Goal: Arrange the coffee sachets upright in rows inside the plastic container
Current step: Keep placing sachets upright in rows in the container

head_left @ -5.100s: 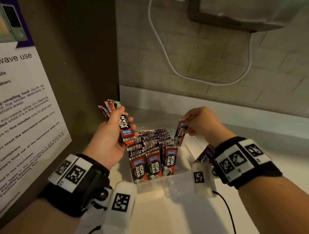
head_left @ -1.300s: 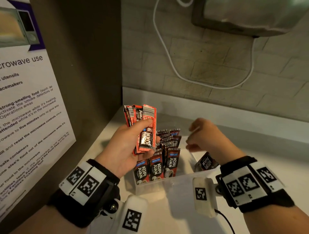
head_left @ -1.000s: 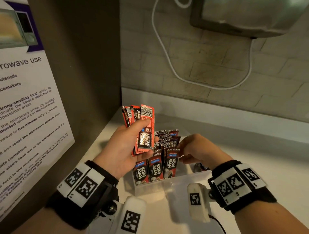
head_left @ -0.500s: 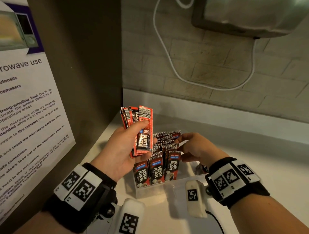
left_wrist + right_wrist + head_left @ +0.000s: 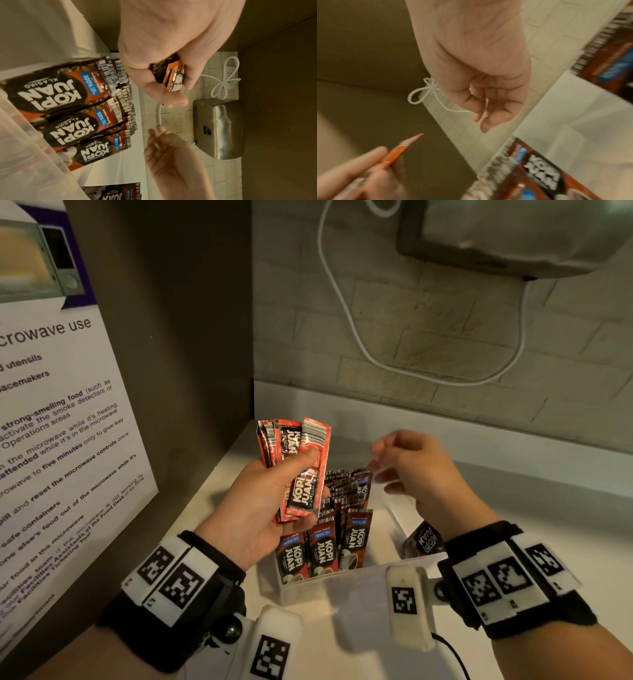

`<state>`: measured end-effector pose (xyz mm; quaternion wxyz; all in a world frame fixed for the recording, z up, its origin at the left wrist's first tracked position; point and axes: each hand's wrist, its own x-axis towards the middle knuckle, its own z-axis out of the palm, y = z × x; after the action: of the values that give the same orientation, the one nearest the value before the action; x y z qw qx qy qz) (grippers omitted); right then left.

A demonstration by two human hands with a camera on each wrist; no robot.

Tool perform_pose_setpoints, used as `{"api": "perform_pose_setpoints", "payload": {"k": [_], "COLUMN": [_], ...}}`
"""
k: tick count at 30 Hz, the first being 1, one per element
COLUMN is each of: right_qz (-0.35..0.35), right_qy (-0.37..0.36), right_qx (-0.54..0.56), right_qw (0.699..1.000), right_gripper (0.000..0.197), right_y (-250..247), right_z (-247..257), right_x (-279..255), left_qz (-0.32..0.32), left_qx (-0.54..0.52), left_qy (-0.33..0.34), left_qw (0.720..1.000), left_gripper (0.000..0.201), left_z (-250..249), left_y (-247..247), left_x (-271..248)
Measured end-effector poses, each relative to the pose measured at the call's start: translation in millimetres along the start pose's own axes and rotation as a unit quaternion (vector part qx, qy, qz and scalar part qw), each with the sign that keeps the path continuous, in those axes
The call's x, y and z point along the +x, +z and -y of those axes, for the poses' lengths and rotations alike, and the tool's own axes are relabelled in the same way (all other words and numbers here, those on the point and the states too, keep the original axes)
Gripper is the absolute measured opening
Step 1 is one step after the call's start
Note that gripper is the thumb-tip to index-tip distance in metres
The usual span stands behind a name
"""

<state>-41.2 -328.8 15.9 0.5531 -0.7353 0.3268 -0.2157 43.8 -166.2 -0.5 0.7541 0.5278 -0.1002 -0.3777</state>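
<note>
A clear plastic container (image 5: 346, 578) stands on the white counter, and Kopi Juan coffee sachets (image 5: 322, 546) stand upright in rows along its left side. One more sachet (image 5: 424, 542) leans at the container's right end. My left hand (image 5: 274, 491) holds a fanned bundle of sachets (image 5: 303, 474) above the container's back left, thumb across the front. The left wrist view shows the bundle (image 5: 173, 75) gripped in my left hand's fingers (image 5: 192, 75). My right hand (image 5: 394, 467) hovers blurred over the rows, right of the bundle. Its fingers (image 5: 488, 106) are loosely curled and hold nothing.
A dark side panel with a microwave-use poster (image 5: 65, 412) closes off the left. The brick back wall carries a looping white cable (image 5: 356, 337) and a steel wall unit (image 5: 513, 237). The counter (image 5: 534, 508) runs on to the right.
My right hand has lifted off the rows in the container and risen toward the bundle, empty. My left hand still holds the bundle in about the same place.
</note>
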Motion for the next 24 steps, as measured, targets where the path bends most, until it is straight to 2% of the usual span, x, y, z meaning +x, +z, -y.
{"api": "perform_pose_setpoints", "payload": {"k": [2,4,6,8,11,13,15,18,21,24], "right_qz": [0.039,0.098,0.135,0.123,0.112,0.138,0.177,0.196,0.201,0.208], "right_qy": [-0.028,-0.043,-0.076,-0.116,-0.186,-0.238,-0.26,-0.26,-0.247,-0.225], "right_qx": [0.057,0.077,0.08,0.128,0.217,0.195,0.149,0.089,0.056,0.048], "right_qw": [0.997,0.991,0.985,0.977,0.952,0.941,0.937,0.941,0.946,0.951], "right_gripper": [0.006,0.013,0.009,0.013,0.016,0.021,0.021,0.023,0.033,0.028], "right_y": [4.6,9.3,12.1,9.8,-3.4,-8.9,-8.5,-8.8,-11.0,-12.3], "right_z": [14.7,22.5,25.5,25.9,24.6,20.1,11.6,-2.2,-7.5,-4.5], "right_x": [-7.2,-12.3,-16.3,-17.4,-18.2,-22.0,-28.2,-33.3,-37.2,-41.7], "left_qz": [0.011,0.03,0.043,0.033,0.002,0.011,0.015,0.001,-0.011,-0.02], "left_qx": [0.019,0.041,0.051,0.046,-0.017,-0.07,-0.113,-0.15,-0.128,-0.105], "left_qy": [-0.008,-0.017,-0.021,-0.026,-0.028,-0.011,0.021,0.064,0.087,0.099], "left_qw": [1.0,0.999,0.998,0.998,0.999,0.997,0.993,0.987,0.988,0.989], "left_gripper": [0.011,0.025,0.04,0.052,0.044,0.031,0.02,0.026,0.026,0.032], "left_z": [3.2,6.5,7.6,5.0,-4.4,-10.0,-12.9,-14.2,-11.0,-8.0], "left_y": [1.7,3.2,4.9,5.5,0.3,-3.8,-5.0,-1.9,1.2,2.4], "left_x": [1.2,1.1,0.8,1.1,3.0,3.9,4.4,5.3,6.7,7.5]}}
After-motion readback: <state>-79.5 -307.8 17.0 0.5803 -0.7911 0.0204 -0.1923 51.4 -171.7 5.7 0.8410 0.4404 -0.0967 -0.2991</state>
